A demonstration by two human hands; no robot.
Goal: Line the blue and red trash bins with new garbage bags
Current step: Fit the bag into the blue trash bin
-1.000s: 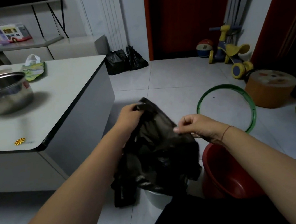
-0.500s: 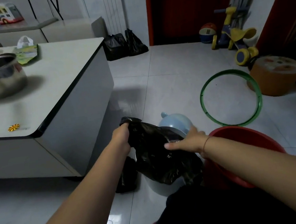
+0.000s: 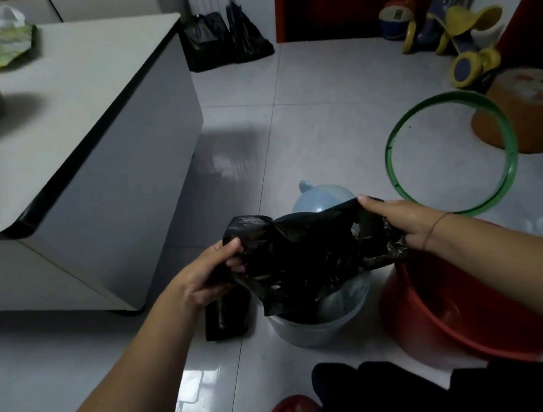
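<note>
Holding a black garbage bag (image 3: 308,256) stretched between both hands at the lower centre of the frame, I have my left hand (image 3: 208,273) clenched on its left edge and my right hand (image 3: 399,220) pinching its upper right corner, thumb on top. The bag hangs crumpled over the mouth of the blue bin (image 3: 316,324), which stands on the tiled floor just below my hands; its lower folds dip inside the rim. A pale blue lid-like piece (image 3: 320,197) shows just behind the bag's top edge. Touching the blue bin's right side, at the lower right of the frame, the red bin (image 3: 451,327) sits partly under my right forearm. A folded pack of black bags (image 3: 226,319) lies on the floor just left of the blue bin, below my left wrist. A green hoop (image 3: 450,154) lies at the right, and a white table (image 3: 77,103) fills the upper left.
</note>
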